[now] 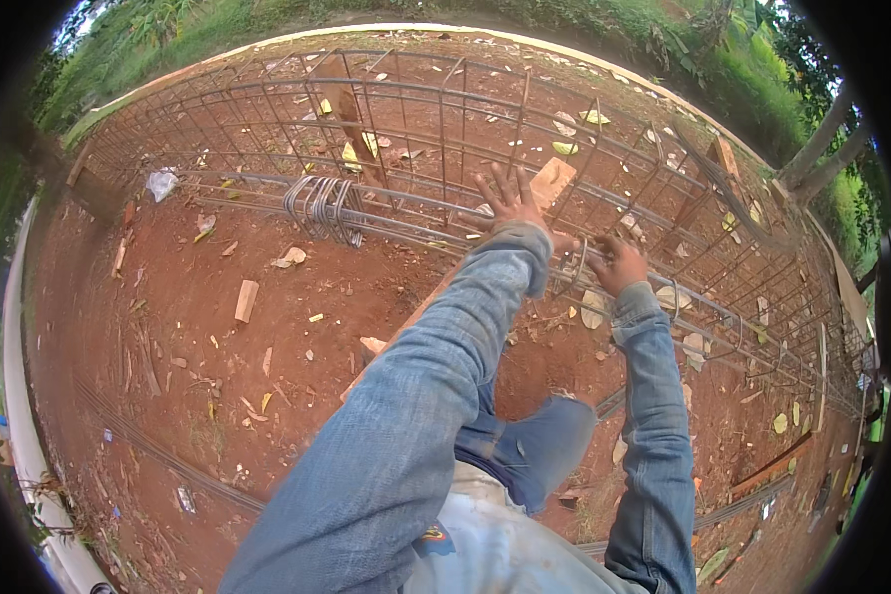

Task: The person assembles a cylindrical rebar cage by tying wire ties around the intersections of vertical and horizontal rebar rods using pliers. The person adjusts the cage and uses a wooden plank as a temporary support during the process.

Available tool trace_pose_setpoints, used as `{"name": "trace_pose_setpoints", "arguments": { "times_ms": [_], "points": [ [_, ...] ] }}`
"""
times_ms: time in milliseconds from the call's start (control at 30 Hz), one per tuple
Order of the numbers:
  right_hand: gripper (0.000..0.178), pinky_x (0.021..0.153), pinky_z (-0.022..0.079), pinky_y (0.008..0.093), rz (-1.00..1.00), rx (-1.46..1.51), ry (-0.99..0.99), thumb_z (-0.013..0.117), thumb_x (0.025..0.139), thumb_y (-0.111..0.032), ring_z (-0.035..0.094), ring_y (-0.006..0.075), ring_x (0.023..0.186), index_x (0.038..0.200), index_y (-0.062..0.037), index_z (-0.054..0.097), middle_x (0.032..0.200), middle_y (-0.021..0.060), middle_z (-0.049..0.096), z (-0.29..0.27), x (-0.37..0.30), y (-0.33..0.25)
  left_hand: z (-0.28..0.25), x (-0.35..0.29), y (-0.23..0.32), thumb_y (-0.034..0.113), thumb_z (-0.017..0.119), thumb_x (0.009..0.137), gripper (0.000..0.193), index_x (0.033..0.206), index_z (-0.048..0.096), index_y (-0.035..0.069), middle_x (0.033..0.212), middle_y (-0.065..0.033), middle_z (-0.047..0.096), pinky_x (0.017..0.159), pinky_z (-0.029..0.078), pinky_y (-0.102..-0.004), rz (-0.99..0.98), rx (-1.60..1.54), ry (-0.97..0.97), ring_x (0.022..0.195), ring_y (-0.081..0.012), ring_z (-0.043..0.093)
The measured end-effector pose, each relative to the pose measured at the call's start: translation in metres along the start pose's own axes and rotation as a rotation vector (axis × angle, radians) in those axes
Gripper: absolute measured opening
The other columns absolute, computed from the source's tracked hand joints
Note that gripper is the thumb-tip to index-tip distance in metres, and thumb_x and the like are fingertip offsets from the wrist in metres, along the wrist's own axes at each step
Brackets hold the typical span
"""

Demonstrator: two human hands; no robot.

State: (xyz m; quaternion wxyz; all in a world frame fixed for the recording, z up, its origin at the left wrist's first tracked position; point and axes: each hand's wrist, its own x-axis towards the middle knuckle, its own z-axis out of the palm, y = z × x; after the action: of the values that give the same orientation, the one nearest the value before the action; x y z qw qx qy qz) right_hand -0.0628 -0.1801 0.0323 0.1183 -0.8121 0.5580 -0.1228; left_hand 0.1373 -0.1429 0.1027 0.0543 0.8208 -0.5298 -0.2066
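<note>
Long steel bars (416, 226) run from left to right in front of me, beside a tied rebar cage. My left hand (510, 206) is spread over these bars, its fingers apart and its thumb pointing toward a bent steel stirrup (581, 254) around them. Just right of that stirrup is my right hand (624, 267), with its fingers partly bent and reaching toward it; no firm grip shows. Several more stirrups (317, 206) hang bunched on the bars to the left. A wooden block (552, 182) shows just beyond my left hand.
The rebar cage (444, 124) stretches across the far side, with a wooden post (346, 117) within it. Reddish soil (198, 327) lies around me, strewn with leaves and a wood offcut (247, 300). Thin bars (183, 465) lie on the ground behind, and a pale kerb (30, 436) runs at left.
</note>
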Motion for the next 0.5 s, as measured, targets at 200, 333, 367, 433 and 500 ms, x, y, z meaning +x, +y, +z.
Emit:
{"name": "trace_pose_setpoints", "arguments": {
  "times_ms": [200,333,367,433,500],
  "points": [
    [0.07,0.101,0.022,0.0532,-0.011,-0.024,0.388,0.067,0.071,-0.047,0.038,0.0332,0.121,0.128,-0.0123,0.043,0.128,0.0144,0.044,-0.013,-0.042,-0.008,0.023,0.027,-0.002,0.083,0.062,0.04,0.14,0.143,-0.006,0.016,0.146,-0.0196,-0.017,0.095,0.002,-0.0741,0.023,0.092,-0.05,0.13,-0.0424,-0.023],
    [0.063,0.101,0.025,0.0466,-0.006,0.157,0.628,0.066,0.076,-0.037,0.039,0.0329,0.12,0.127,-0.0079,0.043,0.126,0.0145,0.045,-0.01,-0.106,0.012,0.018,0.03,0.002,0.083,0.061,0.042,0.137,0.144,-0.003,0.016,0.147,-0.0181,-0.013,0.095,-0.001,-0.0738,0.046,0.154,-0.065,0.13,-0.0432,-0.021],
    [0.062,0.101,0.026,0.0449,0.022,0.185,0.673,0.065,0.077,-0.034,0.039,0.0325,0.12,0.127,-0.0066,0.043,0.125,0.0147,0.046,-0.011,-0.126,0.022,0.02,0.031,0.005,0.083,0.06,0.042,0.136,0.144,-0.003,0.018,0.147,-0.0169,-0.013,0.096,-0.001,-0.0731,0.059,0.146,-0.053,0.131,-0.0437,-0.02],
    [0.058,0.101,0.029,0.0425,0.142,0.265,0.764,0.063,0.08,-0.031,0.041,0.0302,0.119,0.126,-0.0023,0.043,0.124,0.0154,0.047,0.0,-0.168,0.046,0.019,0.035,0.01,0.084,0.059,0.042,0.136,0.144,-0.003,0.019,0.147,-0.017,-0.013,0.096,-0.001,-0.0725,0.03,0.147,-0.081,0.131,-0.0437,-0.019],
    [0.055,0.101,0.03,0.0393,0.326,0.281,0.773,0.06,0.083,-0.029,0.042,0.0287,0.119,0.125,0.0013,0.043,0.124,0.0169,0.048,0.014,-0.213,0.065,0.022,0.033,0.01,0.085,0.058,0.042,0.136,0.144,-0.003,0.018,0.147,-0.0182,-0.013,0.095,-0.002,-0.0733,0.019,0.15,-0.095,0.131,-0.0443,-0.018]
  ]
}}
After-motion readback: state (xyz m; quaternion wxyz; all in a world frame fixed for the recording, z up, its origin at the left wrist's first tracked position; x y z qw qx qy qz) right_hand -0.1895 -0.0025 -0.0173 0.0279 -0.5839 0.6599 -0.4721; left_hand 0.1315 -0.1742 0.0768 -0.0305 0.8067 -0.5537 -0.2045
